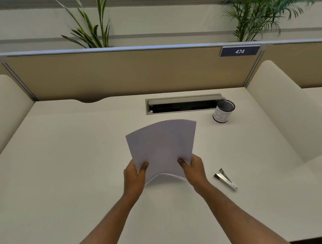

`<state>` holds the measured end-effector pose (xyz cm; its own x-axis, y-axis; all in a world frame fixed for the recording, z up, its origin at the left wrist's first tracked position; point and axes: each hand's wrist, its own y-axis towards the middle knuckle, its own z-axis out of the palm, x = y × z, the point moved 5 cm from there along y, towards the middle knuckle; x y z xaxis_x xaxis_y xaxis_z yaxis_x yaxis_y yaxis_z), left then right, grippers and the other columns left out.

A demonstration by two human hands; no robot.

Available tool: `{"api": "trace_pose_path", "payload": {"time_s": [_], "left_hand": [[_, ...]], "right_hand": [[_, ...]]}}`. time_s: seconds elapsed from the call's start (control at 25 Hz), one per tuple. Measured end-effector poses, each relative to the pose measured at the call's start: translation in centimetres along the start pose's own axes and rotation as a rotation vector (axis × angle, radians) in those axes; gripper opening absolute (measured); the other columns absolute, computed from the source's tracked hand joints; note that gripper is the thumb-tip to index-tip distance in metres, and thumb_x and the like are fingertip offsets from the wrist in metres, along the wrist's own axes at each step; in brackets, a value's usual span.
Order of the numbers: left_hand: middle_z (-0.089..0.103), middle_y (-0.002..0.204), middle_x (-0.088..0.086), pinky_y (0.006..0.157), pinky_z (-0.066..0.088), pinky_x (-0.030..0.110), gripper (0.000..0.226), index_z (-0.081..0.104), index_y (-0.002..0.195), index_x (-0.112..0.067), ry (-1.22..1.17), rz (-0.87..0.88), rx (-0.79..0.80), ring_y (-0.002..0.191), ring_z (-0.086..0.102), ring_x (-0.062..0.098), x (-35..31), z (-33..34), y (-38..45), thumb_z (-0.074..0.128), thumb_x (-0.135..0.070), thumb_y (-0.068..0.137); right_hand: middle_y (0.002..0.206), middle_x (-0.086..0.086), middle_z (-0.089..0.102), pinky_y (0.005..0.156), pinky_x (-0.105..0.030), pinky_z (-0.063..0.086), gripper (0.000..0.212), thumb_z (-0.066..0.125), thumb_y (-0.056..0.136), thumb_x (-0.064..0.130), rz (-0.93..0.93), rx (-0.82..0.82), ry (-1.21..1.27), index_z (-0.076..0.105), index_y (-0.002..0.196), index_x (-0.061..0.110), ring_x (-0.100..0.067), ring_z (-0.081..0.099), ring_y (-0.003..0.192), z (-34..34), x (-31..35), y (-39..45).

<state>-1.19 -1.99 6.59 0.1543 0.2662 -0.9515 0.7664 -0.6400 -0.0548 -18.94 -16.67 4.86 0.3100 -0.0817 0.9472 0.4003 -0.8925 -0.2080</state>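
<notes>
Paper [162, 146]: held above the bench [65, 164], bowed.
Left hand [134, 176]: pinches its near left corner.
Right hand [193, 169]: pinches its near right corner.
Stapler [225, 179]: right of the paper.

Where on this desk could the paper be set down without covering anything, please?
The desk is bare from the left hand out to the cream side panel, and between the forearms. The right is busier: stapler beside the right hand, mesh cup and cable tray behind the paper.

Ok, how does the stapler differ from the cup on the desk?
The stapler lies flat near the right hand; the cup stands upright farther back. The stapler is slim shiny metal; the cup is round black mesh with a white label. Both rest on the desk, untouched.
</notes>
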Motion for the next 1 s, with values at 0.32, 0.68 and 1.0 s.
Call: {"api": "trace_pose_path", "payload": {"time_s": [0.32,0.68,1.0], "left_hand": [[0.076,0.110,0.001,0.085,0.061,0.045,0.022,0.067,0.116,-0.021,-0.210,-0.287,0.251,0.097,0.075,0.021,1.2,-0.2,0.1,0.067,-0.026,0.094],[0.071,0.118,0.005,0.091,0.056,0.049,0.035,0.061,0.131,-0.016,-0.107,-0.307,0.181,0.103,0.068,0.028,3.1,-0.2,0.1,0.063,-0.023,0.096],[0.070,0.120,0.008,0.094,0.054,0.051,0.037,0.060,0.131,-0.014,-0.152,-0.378,0.131,0.105,0.066,0.032,5.1,-0.2,-0.7,0.064,-0.021,0.096]], "right_hand": [[0.101,-0.008,0.081,0.082,-0.045,0.062,0.015,0.069,0.093,0.009,0.203,0.100,0.207,0.075,0.105,0.017,-0.026,0.075,0.084,-1.4,-0.1,0.0],[0.104,-0.005,0.080,0.089,-0.043,0.060,0.017,0.070,0.095,0.024,0.196,0.077,0.086,0.072,0.111,0.019,-0.023,0.076,0.098,-4.4,-2.6,0.5],[0.124,-0.005,0.063,0.092,-0.043,0.049,0.040,0.078,0.083,0.026,0.062,-0.324,-0.750,0.069,0.122,0.019,-0.031,0.055,0.118,-12.3,-8.1,-0.5]]}}
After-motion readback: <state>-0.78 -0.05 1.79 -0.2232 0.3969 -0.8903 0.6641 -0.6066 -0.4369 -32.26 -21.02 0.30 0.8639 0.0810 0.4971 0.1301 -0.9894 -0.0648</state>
